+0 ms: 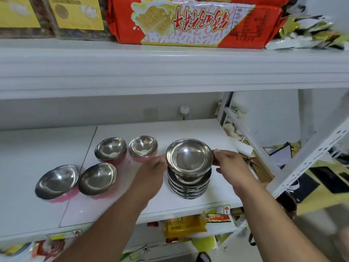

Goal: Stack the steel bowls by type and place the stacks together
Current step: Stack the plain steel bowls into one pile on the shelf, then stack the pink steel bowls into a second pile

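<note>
A stack of several shallow steel bowls stands on the white shelf. Its top bowl is tilted toward me and sits slightly raised. My left hand touches its left rim and my right hand grips its right rim. To the left stand several deeper steel bowls with pink outsides, each apart: a back left one, a back right one, a front left one and a front right one.
An upper shelf hangs close above, carrying a red biscuit package and yellow-labelled boxes. A slanted white rack post stands at the right. Snack packets lie on the shelf below.
</note>
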### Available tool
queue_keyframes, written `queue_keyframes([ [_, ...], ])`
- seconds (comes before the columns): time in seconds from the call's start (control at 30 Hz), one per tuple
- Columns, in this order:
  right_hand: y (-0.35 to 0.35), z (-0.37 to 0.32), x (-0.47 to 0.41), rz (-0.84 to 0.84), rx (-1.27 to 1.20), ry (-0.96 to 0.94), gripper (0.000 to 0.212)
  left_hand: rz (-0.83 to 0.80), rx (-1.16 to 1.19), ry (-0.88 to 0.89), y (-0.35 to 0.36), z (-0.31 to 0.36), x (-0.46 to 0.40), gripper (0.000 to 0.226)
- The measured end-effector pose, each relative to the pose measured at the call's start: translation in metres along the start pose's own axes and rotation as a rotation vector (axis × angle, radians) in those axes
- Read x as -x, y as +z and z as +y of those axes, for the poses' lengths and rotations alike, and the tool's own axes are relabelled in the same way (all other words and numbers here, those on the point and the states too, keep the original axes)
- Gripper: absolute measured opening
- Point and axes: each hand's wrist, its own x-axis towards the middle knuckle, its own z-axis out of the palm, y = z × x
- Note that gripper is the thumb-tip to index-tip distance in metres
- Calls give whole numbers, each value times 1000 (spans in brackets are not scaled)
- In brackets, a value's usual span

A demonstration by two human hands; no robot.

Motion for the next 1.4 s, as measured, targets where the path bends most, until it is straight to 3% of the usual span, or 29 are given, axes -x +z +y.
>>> queue_keyframes([
  [0.27,9,8,9,-14,71,46,42,-42,-71,-31,1,-19,0,49],
  [0.47,11,13,7,-45,115,89,41,-91,-146,-68,4,-25,-5,26],
  [0.6,12,8,12,-40,136,90,41,-81,-179,-43,3,-23,-3,31],
  [0.7,13,3,20,-20,222,-2,52,-82,-282,-41,-2,-24,-2,50],
  [0.87,29,-5,44,-53,605,-344,56,-107,-634,36,-17,-37,-1,59],
  [1.0,59,-15,74,-223,829,-600,59,-46,-873,82,-29,-48,4,64],
  [1.13,84,-16,97,-371,949,-759,60,31,-945,24,-43,-57,21,65],
  [1.4,97,23,102,-640,1031,-705,64,153,-1013,-202,-49,-62,86,66],
])
